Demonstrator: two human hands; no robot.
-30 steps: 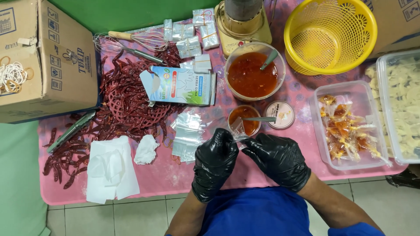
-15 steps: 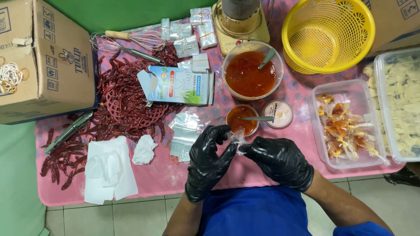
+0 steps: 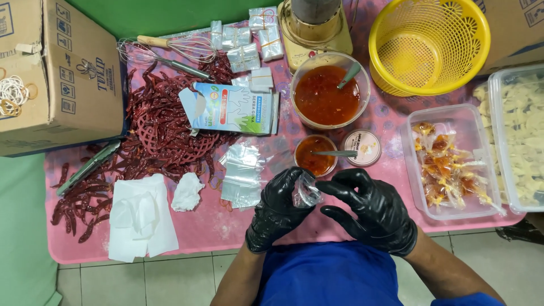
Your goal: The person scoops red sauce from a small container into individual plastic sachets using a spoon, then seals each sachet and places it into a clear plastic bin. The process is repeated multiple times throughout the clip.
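Both my hands wear black gloves and meet at the near edge of a pink table (image 3: 204, 226). My left hand (image 3: 277, 209) pinches a small clear plastic bag (image 3: 306, 192) between thumb and fingers. My right hand (image 3: 371, 212) hovers just right of the bag with its fingers spread, touching its edge or nearly so. Just beyond the hands stands a small cup of red sauce (image 3: 315, 154) with a spoon (image 3: 337, 153) across it, beside a round lid (image 3: 361, 147). A pile of empty clear bags (image 3: 242, 173) lies left of my left hand.
A large bowl of red sauce (image 3: 327, 96), a yellow basket (image 3: 428, 45), a clear tub of filled sauce packets (image 3: 450, 164), a tub of pale pieces (image 3: 518, 136), dried red chillies (image 3: 153, 124), a glove box (image 3: 229, 107), tissues (image 3: 139, 218), tongs (image 3: 88, 167), a whisk (image 3: 170, 51), a cardboard box (image 3: 56, 73).
My hands have risen slightly and parted; the left now holds the small clear bag up while the right hand's fingers have spread open beside it.
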